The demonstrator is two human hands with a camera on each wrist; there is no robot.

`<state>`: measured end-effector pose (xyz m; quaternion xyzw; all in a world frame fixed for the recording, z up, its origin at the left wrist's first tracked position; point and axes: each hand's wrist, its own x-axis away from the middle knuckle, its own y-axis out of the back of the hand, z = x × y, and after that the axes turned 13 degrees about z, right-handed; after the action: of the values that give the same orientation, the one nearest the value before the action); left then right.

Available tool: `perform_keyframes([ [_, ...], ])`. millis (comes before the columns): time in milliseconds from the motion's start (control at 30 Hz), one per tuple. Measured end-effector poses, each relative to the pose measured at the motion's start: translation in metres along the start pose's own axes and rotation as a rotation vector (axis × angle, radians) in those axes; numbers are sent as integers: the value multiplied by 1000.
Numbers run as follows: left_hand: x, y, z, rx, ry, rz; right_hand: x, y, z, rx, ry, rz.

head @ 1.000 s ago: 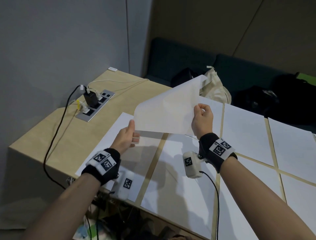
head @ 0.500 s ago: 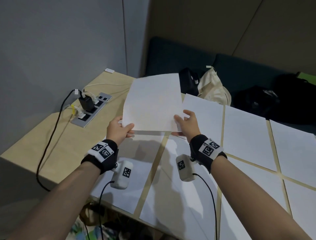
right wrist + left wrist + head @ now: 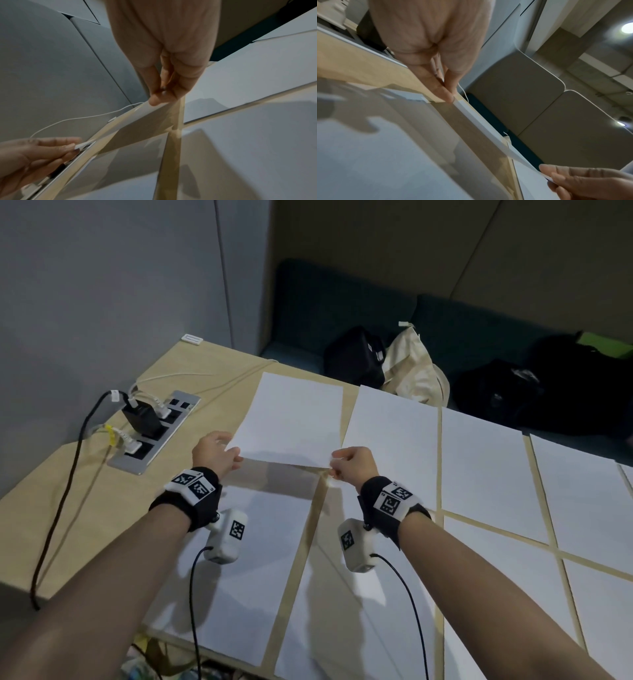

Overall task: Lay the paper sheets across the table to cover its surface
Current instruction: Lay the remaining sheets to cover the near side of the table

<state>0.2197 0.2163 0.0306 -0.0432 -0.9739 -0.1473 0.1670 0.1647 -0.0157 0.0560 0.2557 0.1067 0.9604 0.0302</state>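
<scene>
Head view is showing the paper sheet (image 3: 291, 422) coming down from its raised, curled pose a second ago to nearly flat, just beside the power strip (image 3: 156, 433) on the table (image 3: 85, 491). The left hand (image 3: 215, 455) and right hand (image 3: 351, 467) are pinching its near corners, that edge still lifted. Judging by this, placement is almost done; bare wood is remaining around the power strip.

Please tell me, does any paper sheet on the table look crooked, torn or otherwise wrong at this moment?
Nothing looks damaged. Only the held sheet is not flat: the left hand and right hand pinch its near corners, so its near edge is raised off the table. The sheets already laid lie flat in rows.
</scene>
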Motion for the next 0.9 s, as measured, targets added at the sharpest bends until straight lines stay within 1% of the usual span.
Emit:
perform_keyframes([
  [100, -8, 3, -1, -29, -3, -24, -13, -2, -1, 47, 6, -1],
  [167, -14, 5, -6, -74, 13, -5, -18, -5, 0, 84, 8, 3],
  [267, -21, 7, -16, -189, 46, 56, -24, -6, 1, 112, -7, 34],
  [400, -33, 6, -19, -298, 95, 170, -27, -6, 3, 167, -31, 78],
  [500, -39, 5, -16, -367, 113, 210, -25, -5, 4, 226, -67, 97],
  [600, -42, 6, -14, -430, 109, 225, -21, -6, 7, 316, -86, 127],
  [733, -43, 9, -10, -451, 125, 233, -18, -8, 10, 383, -71, 148],
  [833, -41, 9, -8, -447, 119, 216, -15, -10, 9, 485, -55, 136],
  [900, -38, 6, -6, -444, 100, 195, -12, -12, 7, 527, -60, 158],
])
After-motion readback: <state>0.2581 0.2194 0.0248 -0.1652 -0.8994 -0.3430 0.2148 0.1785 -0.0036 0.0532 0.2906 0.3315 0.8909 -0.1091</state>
